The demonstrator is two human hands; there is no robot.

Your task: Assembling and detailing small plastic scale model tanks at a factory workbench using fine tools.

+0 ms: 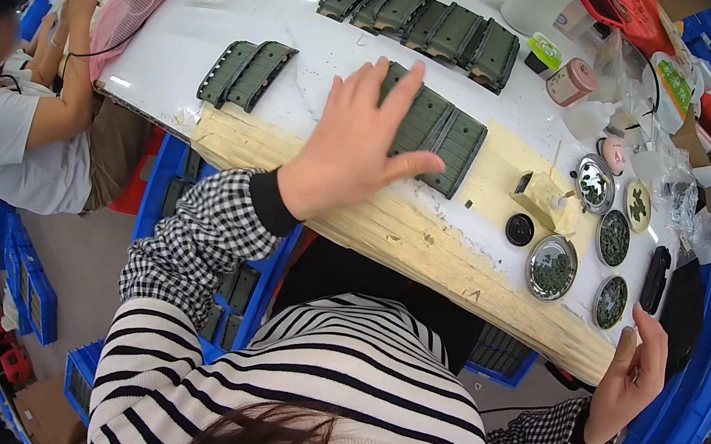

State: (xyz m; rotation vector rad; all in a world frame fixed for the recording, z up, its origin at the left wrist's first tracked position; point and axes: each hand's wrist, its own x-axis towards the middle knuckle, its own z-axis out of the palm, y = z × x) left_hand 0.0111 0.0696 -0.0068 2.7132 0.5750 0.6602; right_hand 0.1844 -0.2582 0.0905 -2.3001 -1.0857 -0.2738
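My left hand (356,144) is spread over a dark green ribbed plastic panel (450,140) on the white table, hiding part of it. Whether the palm touches it or hovers just above, I cannot tell. Nothing shows between its fingers. At the table's right edge is my right hand (635,379), fingers up and partly bent, with a greyish covering on one fingertip and nothing visible in its grasp. Nearest to it stands a round dish of small dark green pieces (610,302). Another metal dish (552,268) holds similar pieces.
More green panels lie in a far row (426,26) and a smaller group (247,74) at left. A yellowish taped block (550,202) and a round black lid (519,229) sit near the dishes. Another person (31,118) sits at left. Blue crates (164,180) stand below the table.
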